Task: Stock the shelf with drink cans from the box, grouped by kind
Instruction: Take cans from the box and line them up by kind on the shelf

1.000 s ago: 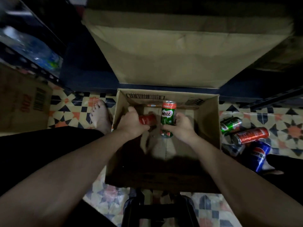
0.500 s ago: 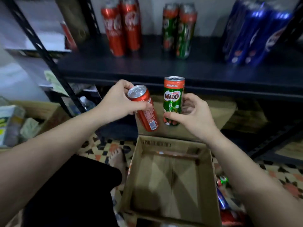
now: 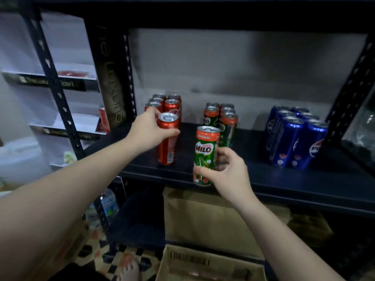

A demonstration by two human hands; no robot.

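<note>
Two cans are in hand at the dark shelf [image 3: 253,179]. The left hand [image 3: 149,133] wraps its grip round a red can [image 3: 168,138] standing upright just in front of the red group [image 3: 165,104]. The right hand [image 3: 227,173] pinches a green Milo can [image 3: 205,153] at the shelf's front edge, before the green group [image 3: 222,118]. Blue cans [image 3: 294,136] stand right; the cardboard box [image 3: 203,266] sits below.

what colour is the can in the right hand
Green with an orange-red top band, held in the right hand: the Milo can, seen in the head view.
</note>
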